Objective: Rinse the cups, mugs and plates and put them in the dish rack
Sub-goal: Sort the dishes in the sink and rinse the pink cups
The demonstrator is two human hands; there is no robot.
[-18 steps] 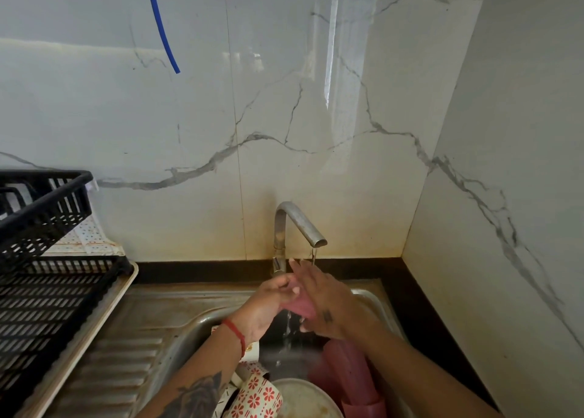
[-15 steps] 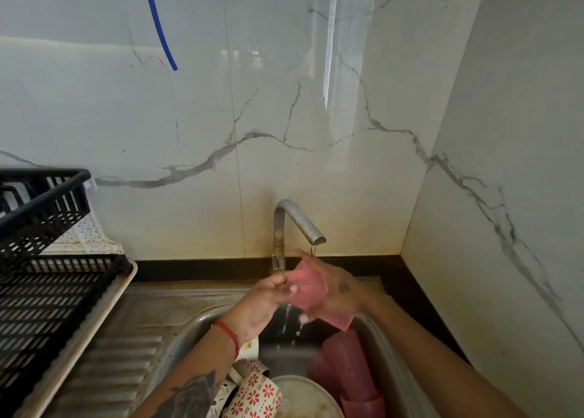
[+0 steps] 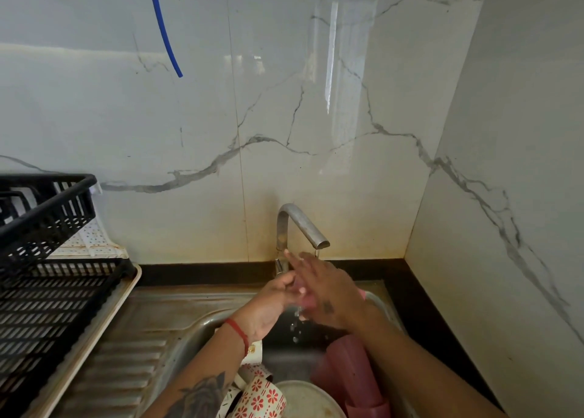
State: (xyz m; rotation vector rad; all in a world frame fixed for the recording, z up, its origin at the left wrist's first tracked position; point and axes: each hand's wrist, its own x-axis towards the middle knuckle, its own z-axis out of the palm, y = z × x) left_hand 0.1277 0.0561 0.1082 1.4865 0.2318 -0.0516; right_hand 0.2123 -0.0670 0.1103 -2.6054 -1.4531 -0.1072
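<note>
Under the faucet [image 3: 300, 228], at about six o'clock in our view, we hold a pink cup [image 3: 308, 297] between both hands over the sink [image 3: 202, 326]. Our left hand [image 3: 268, 307], with a red thread at the wrist, curls its fingers round the cup from nine o'clock; that grip is closed on the cup. Our right hand [image 3: 325, 294] lies over the cup from three o'clock, fingers fairly straight and pointing toward eleven o'clock, pressed against the cup's side; most of the cup is hidden behind it. Water [image 3: 297, 326] drips from the cup into the sink.

Down at six o'clock in the sink lie a mug with red flowers [image 3: 259, 398], a pale plate [image 3: 309, 402] just beside it and more pink cups [image 3: 350, 373] at about five o'clock. Off at nine o'clock, a black dish rack [image 3: 47, 259] stands on a cream tray [image 3: 126, 285] beside the sink's ribbed draining surface [image 3: 132, 354].
</note>
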